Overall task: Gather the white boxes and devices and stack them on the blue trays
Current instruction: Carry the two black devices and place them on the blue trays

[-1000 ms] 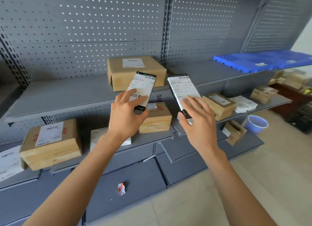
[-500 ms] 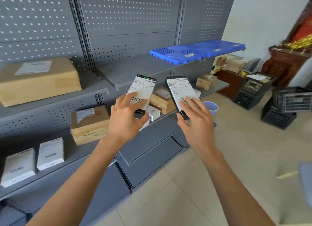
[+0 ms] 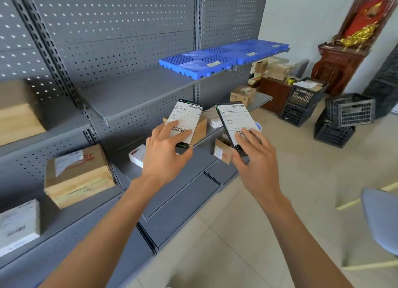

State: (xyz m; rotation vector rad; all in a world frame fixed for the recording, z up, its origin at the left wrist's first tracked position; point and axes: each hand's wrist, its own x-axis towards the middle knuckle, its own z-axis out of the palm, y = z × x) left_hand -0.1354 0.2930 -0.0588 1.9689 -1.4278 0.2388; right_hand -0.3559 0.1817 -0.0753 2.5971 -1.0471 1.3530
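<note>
Label print on both held boxes (image 3: pixel 185 122) too small to read; cardboard box (image 3: pixel 17 113) cut off, left edge; white package (image 3: pixel 18 225) blurred, lower left.

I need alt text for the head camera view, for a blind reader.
Two bare hands, left hand and right hand, each hold a labelled black box before grey shelving; blue trays lie on an upper shelf.
</note>
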